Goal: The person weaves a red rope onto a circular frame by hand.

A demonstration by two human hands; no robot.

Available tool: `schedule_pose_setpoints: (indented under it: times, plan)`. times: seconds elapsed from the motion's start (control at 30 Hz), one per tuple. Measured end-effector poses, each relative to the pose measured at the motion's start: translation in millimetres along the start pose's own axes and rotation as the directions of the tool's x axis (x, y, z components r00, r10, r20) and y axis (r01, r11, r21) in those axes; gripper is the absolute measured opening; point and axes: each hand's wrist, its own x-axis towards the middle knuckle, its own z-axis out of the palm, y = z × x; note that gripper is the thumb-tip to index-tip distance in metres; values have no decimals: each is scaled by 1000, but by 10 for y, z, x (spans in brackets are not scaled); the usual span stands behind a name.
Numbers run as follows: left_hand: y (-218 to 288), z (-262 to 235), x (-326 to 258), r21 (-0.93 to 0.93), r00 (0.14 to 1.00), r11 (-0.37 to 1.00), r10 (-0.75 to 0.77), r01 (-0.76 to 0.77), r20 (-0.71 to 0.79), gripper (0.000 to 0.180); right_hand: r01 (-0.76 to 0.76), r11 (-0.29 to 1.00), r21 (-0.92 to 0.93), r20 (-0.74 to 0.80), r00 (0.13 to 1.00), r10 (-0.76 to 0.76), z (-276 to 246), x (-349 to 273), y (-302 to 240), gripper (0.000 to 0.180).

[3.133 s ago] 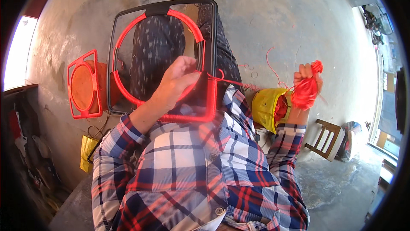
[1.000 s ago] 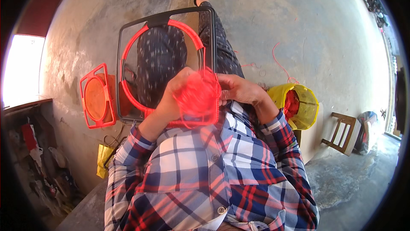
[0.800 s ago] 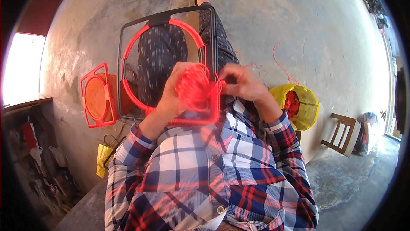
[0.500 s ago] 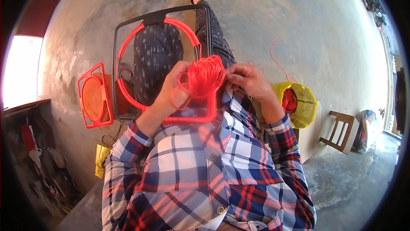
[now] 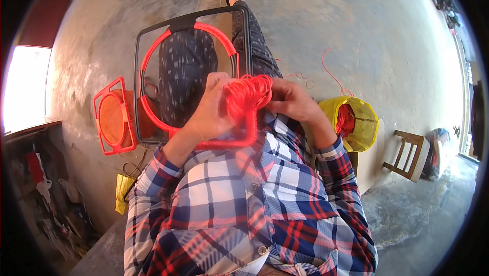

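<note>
A looped bundle of glossy red cord (image 5: 248,94) is held up in front of my chest. My left hand (image 5: 213,109) is closed around its left side. At the bundle's right end, my right hand (image 5: 293,99) has its fingers curled against the loops, its fingertips partly hidden. Beneath both hands, a black rectangular frame (image 5: 136,77) leans across my lap. The ring (image 5: 218,32) inside it is largely wrapped in red cord, with dark stretches showing. Red wrapping (image 5: 224,144) also covers the frame's near right corner, just below the bundle.
On the left stands a similar frame wholly in red (image 5: 97,118), with a round orange-red piece behind it. A yellow bag (image 5: 122,192) lies nearer. To the right, a yellow container (image 5: 374,128) holds red cord, beside a small wooden stool (image 5: 418,159). Loose cord (image 5: 328,69) trails on the concrete floor.
My right hand has moved in against the bundle, its fingers now curled at the loops. The bundle has dropped slightly and turned, its loops now spreading toward the right.
</note>
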Motion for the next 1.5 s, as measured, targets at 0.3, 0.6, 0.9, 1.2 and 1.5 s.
schedule_pose_setpoints:
  times: [0.3, 0.6, 0.9, 1.2, 1.5]
  plan:
    - [-13, 66, -93, -729, 958, 674, -270, 118, -95, 37, 111, 933, 343, -491, 868, 77, -7, 82, -158, 21]
    - [33, 53, -131, -774, 935, 622, -334, 123, -120, 26, 359, 883, 302, -604, 789, -114, 108, -9, -172, 15]
    - [126, 44, -77, -834, 926, 527, -374, 164, -55, 34, 42, 880, 472, -60, 998, -16, -248, -24, -39, 29]
    - [86, 37, -86, -753, 920, 637, -375, 165, -115, 28, -12, 889, 458, -212, 969, 123, 243, 198, -331, 52]
    - [-52, 73, -154, -837, 947, 541, -304, 81, -104, 36, 32, 909, -415, 65, 998, -6, 53, 208, -96, 48]
